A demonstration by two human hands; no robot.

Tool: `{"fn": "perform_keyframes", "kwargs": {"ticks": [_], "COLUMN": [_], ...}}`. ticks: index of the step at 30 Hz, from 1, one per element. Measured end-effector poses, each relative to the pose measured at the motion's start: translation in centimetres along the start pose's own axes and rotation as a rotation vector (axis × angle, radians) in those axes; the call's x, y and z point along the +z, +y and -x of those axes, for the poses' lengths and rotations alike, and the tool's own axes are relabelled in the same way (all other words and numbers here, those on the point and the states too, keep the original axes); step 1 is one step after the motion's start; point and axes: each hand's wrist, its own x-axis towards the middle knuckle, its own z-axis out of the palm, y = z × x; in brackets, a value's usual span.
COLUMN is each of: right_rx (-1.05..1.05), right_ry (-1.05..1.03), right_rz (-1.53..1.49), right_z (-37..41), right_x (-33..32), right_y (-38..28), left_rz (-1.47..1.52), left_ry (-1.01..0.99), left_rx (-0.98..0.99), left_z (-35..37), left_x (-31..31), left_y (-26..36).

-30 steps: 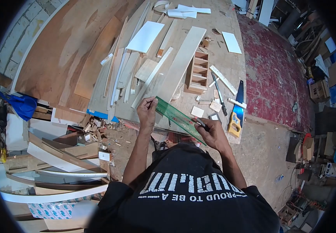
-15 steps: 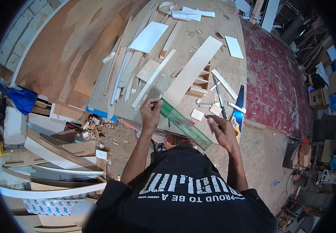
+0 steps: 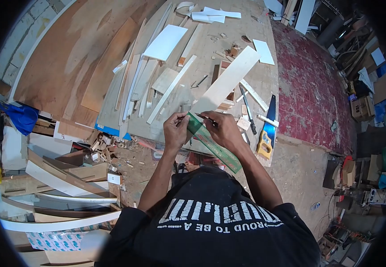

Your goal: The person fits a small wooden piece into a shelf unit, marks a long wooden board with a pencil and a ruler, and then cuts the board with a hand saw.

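A translucent green ruler lies across the near end of a long pale wooden board. My left hand pinches the ruler's upper left end at the board's near edge. In the fingers of my right hand is a thin dark pencil, its point near the ruler's upper end. The right hand hovers over the ruler and covers part of it and of the board. Beneath the board sits a small wooden box with compartments, partly hidden.
Right of the board lie a file-like tool with a dark handle and a handsaw with a yellow handle. Wood strips and a white panel cover the table's left side. Curved wooden pieces are stacked at lower left.
My right hand has moved left from beside the ruler to its upper end, bringing the pencil there. The board has shifted slightly over the box; the left hand still grips the ruler.
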Motion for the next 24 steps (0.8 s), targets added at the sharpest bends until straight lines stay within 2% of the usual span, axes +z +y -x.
{"fn": "perform_keyframes", "kwargs": {"ticks": [2,4,6,8,9,11,12,14,24], "right_rx": [0.047,0.141,0.157,0.251,0.252,0.318,0.318,0.357,0.307], "right_ry": [0.019,0.106,0.185,0.052,0.056,-0.117,-0.114,-0.244,-0.201], "right_rz": [0.040,-0.161,-0.111,-0.111,-0.112,-0.093,-0.095,-0.111,-0.213], "right_z": [-0.3,0.2,1.3,2.8,3.4,4.4,4.5,4.5,4.6], "right_x": [-0.1,-1.4,-2.2,-2.6,-2.4,-2.4,-2.6,-2.9,-2.3], "right_y": [-0.5,-1.2,-0.2,0.7,0.4,-0.6,-1.0,-1.6,0.0], "left_rz": [0.022,0.043,0.057,0.101,0.145,0.144,0.143,0.144,0.125], "left_ry": [0.008,0.023,0.027,0.046,0.060,0.065,0.078,0.072,0.075], "left_rx": [0.012,0.021,0.006,0.005,0.004,0.008,0.010,0.001,0.013], "left_z": [0.0,0.1,0.0,-0.1,-0.3,-0.6,-0.8,-1.2,-1.6], "left_x": [0.0,-0.3,-1.0,-1.5,-1.8,-2.3,-2.6,-3.1,-3.1], "left_y": [0.0,0.1,0.4,0.1,-0.1,-0.4,-0.7,-1.4,-1.3]}}
